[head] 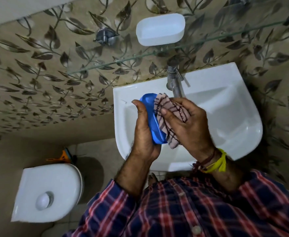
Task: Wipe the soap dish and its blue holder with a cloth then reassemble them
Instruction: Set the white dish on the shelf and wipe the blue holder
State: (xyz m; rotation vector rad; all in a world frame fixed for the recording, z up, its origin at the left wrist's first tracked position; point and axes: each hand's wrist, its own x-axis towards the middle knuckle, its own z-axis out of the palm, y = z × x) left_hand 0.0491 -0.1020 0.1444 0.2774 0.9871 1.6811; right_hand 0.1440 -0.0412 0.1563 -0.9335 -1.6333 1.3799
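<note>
Head view looks down over a white sink, where both hands work in front of the tap. Left hand grips the blue holder, fingers curled round its back and thumb up along its near edge, so that it stands on edge above the basin. Right hand grasps a striped cloth, fingers bunched over it, and presses it against the holder's open face; a loose end of the cloth hangs below the holder. Yellow and dark threads are tied round the right wrist.

Soap dish, white and empty, sits apart on the glass shelf above the sink, just left of the tap's line. A metal bracket holds the shelf to the leaf-patterned wall.

Down at the left a white toilet cistern with a round push button shows, and behind it something orange that is too dim to tell. Checked shirt sleeves fill the bottom of the view.
</note>
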